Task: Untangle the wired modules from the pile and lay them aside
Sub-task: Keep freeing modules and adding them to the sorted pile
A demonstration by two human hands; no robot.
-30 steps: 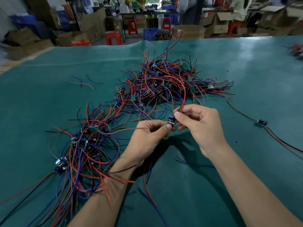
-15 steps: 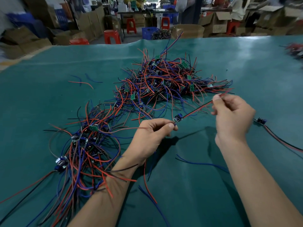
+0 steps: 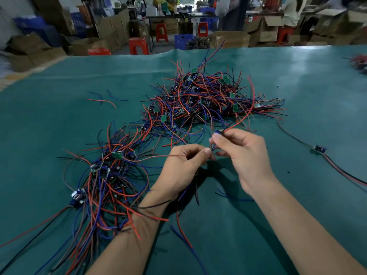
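Note:
A tangled pile (image 3: pixel 206 100) of red, blue and black wires with small green modules lies at the middle of the teal table (image 3: pixel 59 120). A second, looser heap (image 3: pixel 107 175) spreads at the near left. My right hand (image 3: pixel 244 155) pinches a small blue module (image 3: pixel 217 132) whose red wire arcs up over the pile. My left hand (image 3: pixel 184 165) pinches the wires hanging below that module, fingertips close to the right hand's. One separated module (image 3: pixel 319 149) with its long wires lies at the right.
Loose wire offcuts (image 3: pixel 105 99) lie at the far left of the table. More wires (image 3: pixel 359 62) sit at the far right edge. Beyond the table stand cardboard boxes (image 3: pixel 231 39), red stools (image 3: pixel 139 45) and people at a bench.
My right hand, which had slid out to the right along the wires, has come back to the left hand and now pinches the module. The red wire swings upward.

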